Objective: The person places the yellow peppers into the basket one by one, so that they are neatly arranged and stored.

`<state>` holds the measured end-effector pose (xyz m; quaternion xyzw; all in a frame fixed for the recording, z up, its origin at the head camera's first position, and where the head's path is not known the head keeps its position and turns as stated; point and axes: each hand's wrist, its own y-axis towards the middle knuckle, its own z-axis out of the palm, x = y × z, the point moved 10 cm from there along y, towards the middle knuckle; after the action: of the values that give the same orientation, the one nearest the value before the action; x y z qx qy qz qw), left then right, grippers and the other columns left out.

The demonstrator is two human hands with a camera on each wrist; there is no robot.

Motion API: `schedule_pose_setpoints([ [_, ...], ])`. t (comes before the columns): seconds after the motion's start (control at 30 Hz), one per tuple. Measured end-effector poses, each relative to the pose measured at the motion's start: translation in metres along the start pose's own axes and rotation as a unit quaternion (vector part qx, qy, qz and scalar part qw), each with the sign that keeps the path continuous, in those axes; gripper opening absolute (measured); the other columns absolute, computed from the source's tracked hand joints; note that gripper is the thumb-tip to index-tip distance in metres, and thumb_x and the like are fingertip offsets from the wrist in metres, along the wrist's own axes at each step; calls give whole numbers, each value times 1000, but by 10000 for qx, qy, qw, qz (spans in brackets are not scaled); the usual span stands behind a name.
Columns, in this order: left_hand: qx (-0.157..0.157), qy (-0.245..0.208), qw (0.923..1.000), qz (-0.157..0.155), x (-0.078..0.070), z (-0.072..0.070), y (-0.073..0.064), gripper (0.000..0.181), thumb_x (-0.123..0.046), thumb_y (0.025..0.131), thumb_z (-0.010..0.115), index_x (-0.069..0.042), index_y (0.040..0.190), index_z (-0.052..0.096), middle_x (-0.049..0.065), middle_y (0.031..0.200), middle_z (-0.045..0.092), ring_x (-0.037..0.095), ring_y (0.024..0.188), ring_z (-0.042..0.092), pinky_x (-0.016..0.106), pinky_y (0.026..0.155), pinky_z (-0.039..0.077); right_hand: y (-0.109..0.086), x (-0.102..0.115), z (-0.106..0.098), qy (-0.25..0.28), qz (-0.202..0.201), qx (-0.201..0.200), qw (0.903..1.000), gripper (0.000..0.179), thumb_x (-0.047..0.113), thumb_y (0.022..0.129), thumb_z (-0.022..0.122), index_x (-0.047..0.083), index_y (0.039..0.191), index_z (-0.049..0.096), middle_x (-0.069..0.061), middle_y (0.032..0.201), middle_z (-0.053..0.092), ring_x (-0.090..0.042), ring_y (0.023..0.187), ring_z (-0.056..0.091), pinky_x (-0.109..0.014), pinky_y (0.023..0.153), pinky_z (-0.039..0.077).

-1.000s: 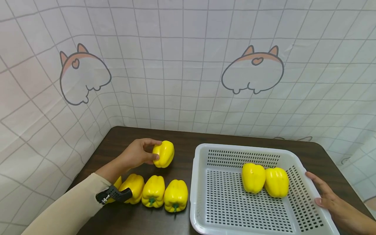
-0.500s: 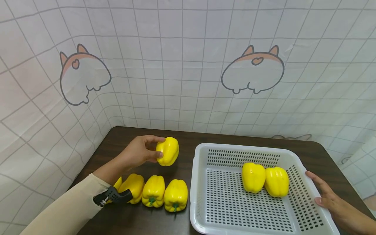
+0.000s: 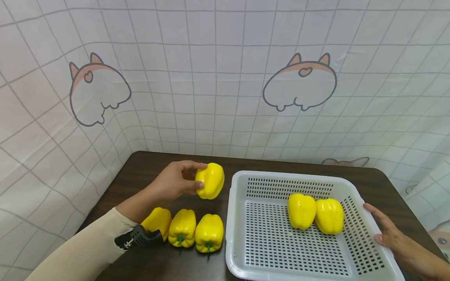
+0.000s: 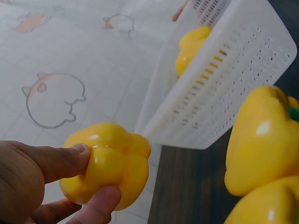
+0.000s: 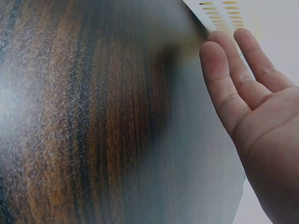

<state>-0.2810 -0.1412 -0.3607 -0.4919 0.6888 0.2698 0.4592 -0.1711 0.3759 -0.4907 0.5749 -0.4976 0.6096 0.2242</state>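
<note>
My left hand pinches a yellow bell pepper between thumb and fingers, held up left of the white basket. In the left wrist view the lobed bell pepper shows, gripped from one side. Two more yellow bell peppers, one beside the other, lie inside the basket towards its right. My right hand rests against the basket's right side. Its fingers look straight in the right wrist view, along the outer wall.
Left of the basket, a row of yellow bell peppers stands on the dark wooden table: one, another and a third partly behind the left wrist's black strap. A white gridded cloth hangs behind.
My left hand has moved right and slightly up with its bell pepper, closer to the basket. The right hand and the basket stay in place.
</note>
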Motion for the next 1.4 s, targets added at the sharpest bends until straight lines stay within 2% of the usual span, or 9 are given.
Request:
schedule_pose_setpoints([
  [0.23, 38, -3, 10000, 86, -12, 10, 1, 56, -8, 88, 82, -15, 140, 62, 11, 139, 57, 30, 116, 65, 37, 77, 62, -1, 1, 0, 377, -203, 191, 9989, 73, 31, 108, 32, 60, 149, -21, -39, 151, -20, -36, 116, 60, -66, 75, 55],
  [0.53, 66, -121, 9998, 166, -23, 21, 3, 56, -7, 87, 83, -16, 139, 64, 8, 141, 56, 30, 118, 63, 37, 77, 62, -2, -4, -2, 339, -190, 164, 9991, 72, 34, 109, 31, 59, 150, -22, -40, 151, -16, -36, 118, 59, -65, 76, 56],
  [0.8, 79, -105, 9996, 231, -31, 31, 5, 56, -6, 86, 83, -17, 138, 65, 6, 139, 58, 29, 116, 64, 37, 75, 62, -1, -2, -2, 394, -175, 163, 9989, 72, 33, 109, 31, 58, 151, -21, -36, 152, -19, -36, 118, 57, -66, 76, 55],
  [0.97, 130, -125, 9995, 256, -34, 40, 8, 55, -7, 86, 84, -18, 136, 66, 6, 136, 59, 27, 112, 65, 38, 75, 62, -1, -4, -2, 403, -121, 118, 9990, 74, 33, 108, 33, 59, 150, -21, -35, 153, -19, -37, 116, 58, -66, 76, 55],
  [1.2, 274, -397, 9983, 318, -40, 53, 11, 55, -4, 86, 83, -17, 136, 66, 7, 134, 58, 26, 104, 68, 39, 74, 62, -1, -3, -1, 425, -190, 168, 9988, 72, 33, 109, 32, 59, 150, -20, -35, 152, -19, -37, 118, 57, -66, 76, 55],
  [1.4, 311, -165, 9987, 359, -44, 64, 14, 54, -6, 86, 83, -19, 136, 66, 5, 135, 59, 25, 109, 66, 36, 75, 62, -1, -5, -2, 319, -71, 45, 9995, 74, 34, 108, 35, 59, 150, -21, -35, 153, -20, -37, 116, 58, -66, 75, 56],
])
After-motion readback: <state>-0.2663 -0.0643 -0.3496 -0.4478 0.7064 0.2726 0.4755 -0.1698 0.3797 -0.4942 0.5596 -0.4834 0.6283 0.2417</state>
